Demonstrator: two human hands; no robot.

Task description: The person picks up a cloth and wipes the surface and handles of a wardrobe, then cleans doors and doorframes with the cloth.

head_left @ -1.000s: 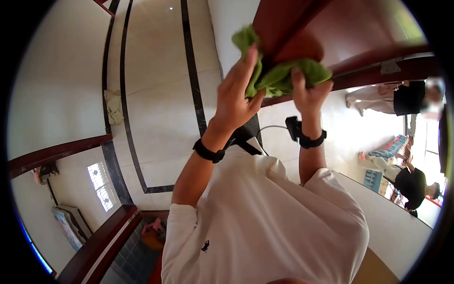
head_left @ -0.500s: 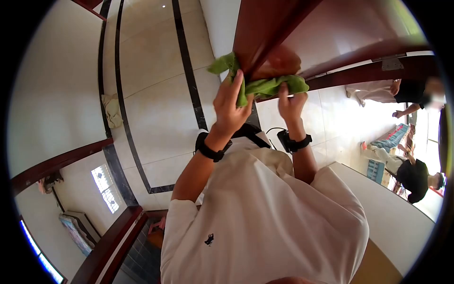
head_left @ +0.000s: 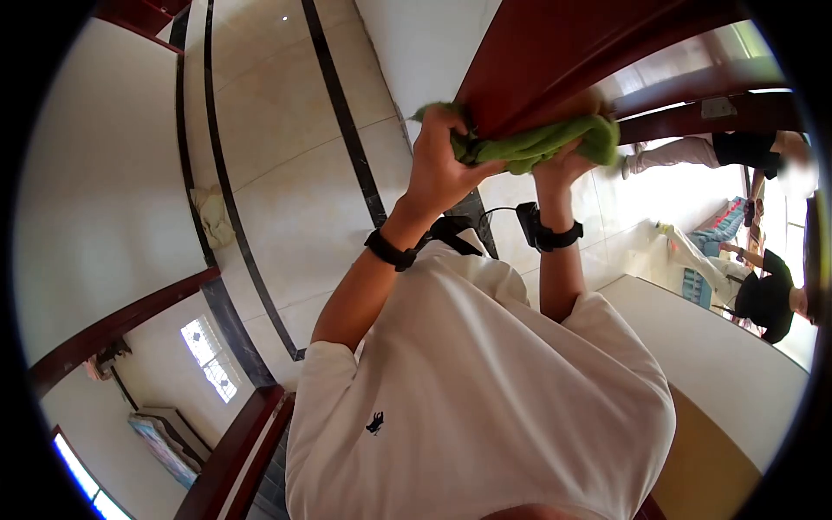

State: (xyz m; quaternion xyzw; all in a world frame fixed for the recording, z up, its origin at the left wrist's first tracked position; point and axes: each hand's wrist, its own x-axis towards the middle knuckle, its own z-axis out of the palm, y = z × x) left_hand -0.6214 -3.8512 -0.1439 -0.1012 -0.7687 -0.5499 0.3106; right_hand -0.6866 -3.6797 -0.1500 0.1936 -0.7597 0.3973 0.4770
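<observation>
A green cloth [head_left: 542,146] lies bunched against the edge of a dark red door [head_left: 555,61] at the top of the view. My left hand [head_left: 440,160] grips the cloth's left part, with fingers bent round the door's edge. On the other side, my right hand [head_left: 559,165] holds the cloth's right part, its fingers partly hidden by the fabric. Both wrists wear black bands, and a small black device sits by the right one.
Two people [head_left: 750,152] [head_left: 764,295] are at the right, beyond the door. A crumpled beige cloth [head_left: 212,217] lies on the tiled floor [head_left: 286,191] at the left. Dark red door frames [head_left: 121,325] and white walls surround the space.
The door's edge has swung in the view, and both hands with the cloth have shifted right since half a second ago. My left fingers have curled further round the edge.
</observation>
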